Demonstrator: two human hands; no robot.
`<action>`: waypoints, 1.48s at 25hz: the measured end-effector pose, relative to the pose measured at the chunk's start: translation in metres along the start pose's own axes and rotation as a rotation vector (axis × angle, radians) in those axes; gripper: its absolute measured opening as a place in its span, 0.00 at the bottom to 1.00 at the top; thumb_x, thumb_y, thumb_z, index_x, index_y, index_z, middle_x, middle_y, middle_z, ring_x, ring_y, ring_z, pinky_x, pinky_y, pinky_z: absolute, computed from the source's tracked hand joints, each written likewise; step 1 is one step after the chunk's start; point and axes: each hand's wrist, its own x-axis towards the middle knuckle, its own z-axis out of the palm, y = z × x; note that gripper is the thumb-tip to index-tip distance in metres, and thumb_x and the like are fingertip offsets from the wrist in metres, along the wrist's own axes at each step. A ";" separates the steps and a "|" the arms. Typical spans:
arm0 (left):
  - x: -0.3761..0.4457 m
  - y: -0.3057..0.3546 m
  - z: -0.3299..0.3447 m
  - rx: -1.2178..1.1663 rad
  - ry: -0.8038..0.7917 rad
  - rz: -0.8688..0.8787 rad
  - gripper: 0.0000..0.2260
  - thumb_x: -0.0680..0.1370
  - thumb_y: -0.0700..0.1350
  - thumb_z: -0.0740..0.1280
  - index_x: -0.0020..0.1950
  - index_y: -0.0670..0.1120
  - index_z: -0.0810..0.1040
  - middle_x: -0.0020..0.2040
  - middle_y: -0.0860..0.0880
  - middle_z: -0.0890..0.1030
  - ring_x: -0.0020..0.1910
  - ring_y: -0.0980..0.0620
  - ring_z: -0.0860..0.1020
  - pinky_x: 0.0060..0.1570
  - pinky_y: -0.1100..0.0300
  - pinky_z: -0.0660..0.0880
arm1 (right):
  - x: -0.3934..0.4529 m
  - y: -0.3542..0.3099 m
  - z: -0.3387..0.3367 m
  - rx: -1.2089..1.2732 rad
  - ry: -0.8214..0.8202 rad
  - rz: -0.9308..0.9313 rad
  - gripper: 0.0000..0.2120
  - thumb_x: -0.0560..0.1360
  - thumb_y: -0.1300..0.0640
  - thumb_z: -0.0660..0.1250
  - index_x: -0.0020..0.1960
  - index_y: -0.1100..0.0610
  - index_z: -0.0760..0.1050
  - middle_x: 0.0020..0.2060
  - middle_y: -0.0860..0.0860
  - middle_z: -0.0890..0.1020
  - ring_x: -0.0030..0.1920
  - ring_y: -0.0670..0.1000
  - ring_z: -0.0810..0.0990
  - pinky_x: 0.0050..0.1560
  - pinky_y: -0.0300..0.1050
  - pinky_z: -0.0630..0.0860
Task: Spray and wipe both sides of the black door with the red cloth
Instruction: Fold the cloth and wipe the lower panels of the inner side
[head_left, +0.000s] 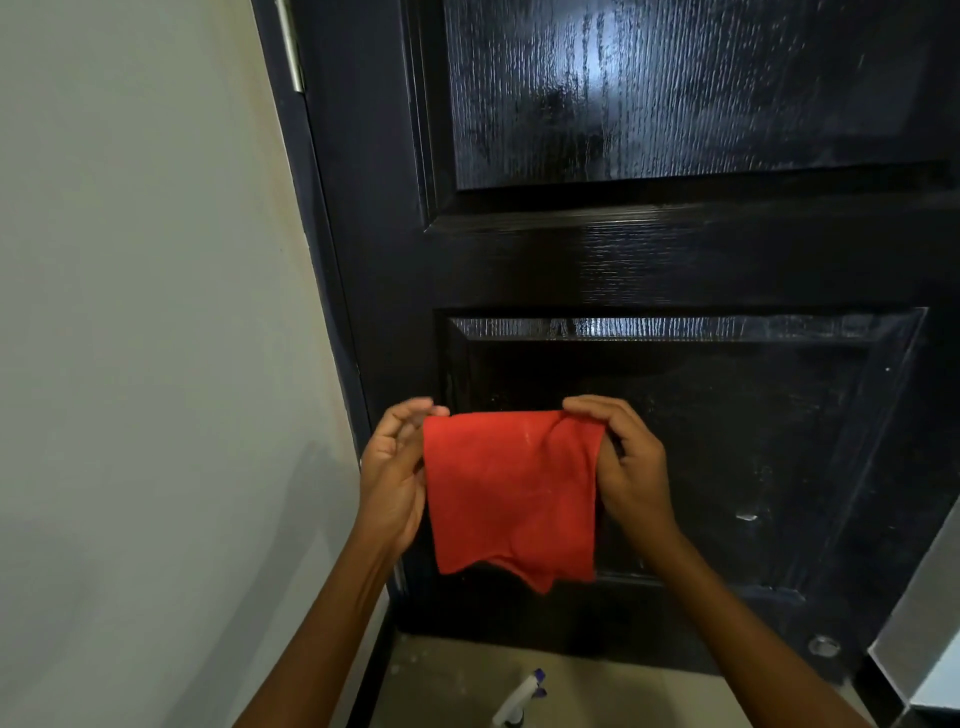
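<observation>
Pale grey wall (145, 312) flanks the glossy black panelled door (675, 249), its upper panel streaked wet. Both hands pinch the top corners of the red microfibre cloth (511, 493), left hand (395, 478) and right hand (631, 467), stretched before the lower panel. A white spray bottle (522, 699) lies on the floor underfoot; stepping on it is the likeliest slip.
</observation>
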 end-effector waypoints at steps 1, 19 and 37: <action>0.000 -0.001 -0.004 0.074 0.000 0.007 0.10 0.76 0.42 0.69 0.57 0.48 0.81 0.53 0.46 0.85 0.50 0.51 0.83 0.48 0.59 0.81 | 0.000 0.001 -0.001 0.076 0.011 0.098 0.20 0.81 0.72 0.62 0.62 0.51 0.80 0.57 0.48 0.84 0.61 0.48 0.81 0.65 0.50 0.78; 0.001 -0.025 -0.019 0.330 -0.092 -0.174 0.19 0.81 0.39 0.67 0.71 0.50 0.75 0.63 0.47 0.81 0.61 0.51 0.80 0.59 0.57 0.79 | 0.008 0.029 -0.022 0.246 -0.146 0.732 0.14 0.82 0.60 0.61 0.60 0.53 0.83 0.53 0.50 0.87 0.56 0.51 0.85 0.57 0.47 0.78; 0.000 -0.045 -0.037 0.432 -0.221 -0.462 0.16 0.81 0.52 0.66 0.66 0.48 0.78 0.58 0.45 0.84 0.58 0.48 0.83 0.61 0.52 0.78 | -0.003 0.032 -0.021 0.036 -0.330 0.764 0.14 0.81 0.46 0.67 0.63 0.51 0.76 0.56 0.49 0.81 0.55 0.48 0.81 0.47 0.41 0.76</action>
